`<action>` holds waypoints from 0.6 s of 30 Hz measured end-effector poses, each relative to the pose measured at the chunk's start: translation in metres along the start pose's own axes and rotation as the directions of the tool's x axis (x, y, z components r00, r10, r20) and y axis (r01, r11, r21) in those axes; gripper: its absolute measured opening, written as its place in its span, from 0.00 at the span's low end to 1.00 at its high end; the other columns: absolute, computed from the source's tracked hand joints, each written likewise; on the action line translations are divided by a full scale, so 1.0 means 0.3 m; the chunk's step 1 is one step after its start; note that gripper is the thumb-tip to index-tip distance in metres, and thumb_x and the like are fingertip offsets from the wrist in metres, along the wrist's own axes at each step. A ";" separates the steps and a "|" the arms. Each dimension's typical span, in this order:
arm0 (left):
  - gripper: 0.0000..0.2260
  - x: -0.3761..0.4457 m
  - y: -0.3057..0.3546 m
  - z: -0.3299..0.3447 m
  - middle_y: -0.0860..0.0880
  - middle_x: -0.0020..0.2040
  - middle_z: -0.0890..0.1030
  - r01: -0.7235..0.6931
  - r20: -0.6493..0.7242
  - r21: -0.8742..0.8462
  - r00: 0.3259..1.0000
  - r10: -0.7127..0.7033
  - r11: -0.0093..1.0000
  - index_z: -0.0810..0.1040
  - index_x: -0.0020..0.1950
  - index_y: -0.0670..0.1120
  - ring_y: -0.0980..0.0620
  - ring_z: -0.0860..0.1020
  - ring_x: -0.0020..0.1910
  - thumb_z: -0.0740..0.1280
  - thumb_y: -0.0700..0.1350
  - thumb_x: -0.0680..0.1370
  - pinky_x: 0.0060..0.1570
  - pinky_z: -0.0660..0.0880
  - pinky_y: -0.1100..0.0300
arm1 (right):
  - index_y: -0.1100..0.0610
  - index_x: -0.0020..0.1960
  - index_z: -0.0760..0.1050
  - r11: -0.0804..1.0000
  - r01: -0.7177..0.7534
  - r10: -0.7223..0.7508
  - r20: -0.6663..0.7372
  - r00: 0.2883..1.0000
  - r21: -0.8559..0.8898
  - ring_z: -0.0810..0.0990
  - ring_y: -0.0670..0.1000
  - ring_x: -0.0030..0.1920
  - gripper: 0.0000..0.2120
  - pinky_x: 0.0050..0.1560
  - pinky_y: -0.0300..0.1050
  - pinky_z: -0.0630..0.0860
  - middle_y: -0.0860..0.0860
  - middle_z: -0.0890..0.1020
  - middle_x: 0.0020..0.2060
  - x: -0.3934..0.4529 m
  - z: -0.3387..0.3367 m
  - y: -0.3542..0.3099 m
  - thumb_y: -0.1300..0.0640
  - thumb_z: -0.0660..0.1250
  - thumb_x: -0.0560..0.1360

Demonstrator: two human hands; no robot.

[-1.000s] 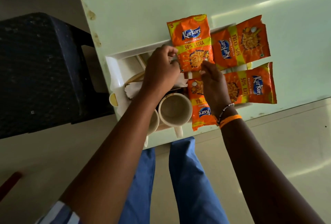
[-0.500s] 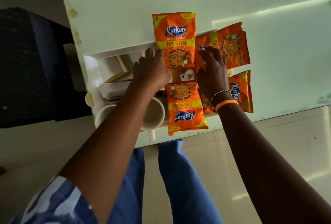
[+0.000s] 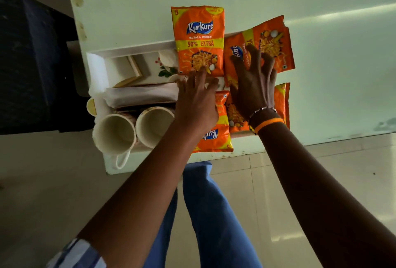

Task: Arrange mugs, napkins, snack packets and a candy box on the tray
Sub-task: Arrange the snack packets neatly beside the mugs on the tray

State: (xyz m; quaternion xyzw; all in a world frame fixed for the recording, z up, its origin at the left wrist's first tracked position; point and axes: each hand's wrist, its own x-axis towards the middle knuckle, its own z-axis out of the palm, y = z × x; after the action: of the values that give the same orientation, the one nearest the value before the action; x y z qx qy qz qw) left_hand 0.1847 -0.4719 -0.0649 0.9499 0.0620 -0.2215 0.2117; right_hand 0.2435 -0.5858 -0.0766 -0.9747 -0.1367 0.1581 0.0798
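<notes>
Your right hand (image 3: pixel 254 84) flat, fingers spread, pressing far-right packet (image 3: pixel 270 42); long axis runs left-right. Your left hand (image 3: pixel 196 96) open, fingertips touching far-left packet (image 3: pixel 198 38), upright on tray (image 3: pixel 96 68) far rim. Right hand nearer.

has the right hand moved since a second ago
Yes. The right hand has gone away from the table's near edge, off the lower packets and onto the far right packet, fingers spread.

You see orange-and-yellow Kurkure packets (image 3: pixel 198 40) with blue logos. The cream mugs (image 3: pixel 114 133) sit in a white tray (image 3: pixel 96 64) with a red-and-green floral print; your right wrist wears an orange band (image 3: pixel 270 123).
</notes>
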 end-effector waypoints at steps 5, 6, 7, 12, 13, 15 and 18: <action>0.32 -0.205 0.020 0.081 0.45 0.78 0.48 -0.075 0.093 -0.046 0.993 0.079 0.996 0.54 0.74 0.51 0.41 0.41 0.76 0.66 0.46 0.74 0.74 0.45 0.42 | 0.52 0.68 0.66 0.999 -0.041 0.041 -0.017 0.999 -0.006 0.56 0.63 0.74 0.23 0.71 0.62 0.54 0.56 0.63 0.73 -0.235 0.055 0.005 0.58 0.63 0.74; 0.34 -0.243 0.013 0.107 0.45 0.78 0.45 -0.098 0.119 -0.033 0.988 0.102 0.995 0.52 0.75 0.52 0.42 0.36 0.75 0.67 0.47 0.74 0.73 0.40 0.44 | 0.51 0.70 0.63 0.999 -0.026 0.027 0.015 1.000 -0.031 0.52 0.63 0.75 0.23 0.73 0.62 0.48 0.55 0.61 0.74 -0.270 0.076 0.012 0.56 0.61 0.75; 0.35 -0.270 0.004 0.131 0.45 0.78 0.42 -0.119 0.142 -0.013 0.983 0.120 0.993 0.50 0.75 0.53 0.43 0.31 0.72 0.67 0.48 0.74 0.71 0.36 0.46 | 0.51 0.72 0.60 0.998 -0.008 0.010 0.042 0.999 -0.055 0.49 0.63 0.75 0.24 0.73 0.61 0.41 0.55 0.58 0.75 -0.292 0.094 0.021 0.53 0.57 0.77; 0.40 -0.300 -0.031 0.202 0.47 0.72 0.30 -0.104 0.129 0.058 0.987 0.096 0.993 0.42 0.75 0.54 0.41 0.27 0.69 0.66 0.51 0.74 0.69 0.33 0.48 | 0.47 0.74 0.52 0.987 0.059 -0.050 0.062 0.997 -0.149 0.44 0.64 0.75 0.26 0.71 0.63 0.34 0.54 0.52 0.76 -0.290 0.146 0.055 0.50 0.45 0.76; 0.39 -0.292 -0.028 0.209 0.46 0.72 0.30 -0.094 0.112 0.058 0.990 0.087 0.994 0.42 0.75 0.53 0.41 0.28 0.69 0.66 0.50 0.75 0.69 0.33 0.47 | 0.47 0.74 0.52 0.984 0.062 -0.054 0.051 0.997 -0.166 0.44 0.64 0.75 0.26 0.70 0.63 0.33 0.54 0.52 0.77 -0.281 0.148 0.064 0.52 0.46 0.76; 0.36 -0.267 -0.017 0.221 0.44 0.74 0.32 -0.072 0.089 0.046 0.994 0.067 0.996 0.43 0.76 0.52 0.40 0.28 0.70 0.64 0.49 0.76 0.70 0.35 0.46 | 0.46 0.74 0.53 0.981 0.067 -0.062 0.037 0.997 -0.180 0.45 0.64 0.75 0.27 0.70 0.63 0.33 0.54 0.53 0.76 -0.264 0.143 0.077 0.51 0.45 0.75; 0.35 -0.241 -0.004 0.241 0.43 0.75 0.34 -0.043 0.087 0.061 0.995 0.037 0.997 0.41 0.75 0.52 0.38 0.29 0.70 0.61 0.49 0.77 0.72 0.37 0.44 | 0.46 0.74 0.54 0.984 0.083 -0.077 0.043 0.996 -0.161 0.46 0.64 0.75 0.28 0.69 0.64 0.34 0.54 0.53 0.76 -0.249 0.133 0.082 0.46 0.40 0.74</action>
State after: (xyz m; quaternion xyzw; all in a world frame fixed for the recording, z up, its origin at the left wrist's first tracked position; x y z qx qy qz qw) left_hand 0.0913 -0.5038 -0.0918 0.9467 0.0268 -0.2598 0.1886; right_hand 0.1681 -0.6265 -0.0975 -0.9686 -0.1896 0.1609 0.0040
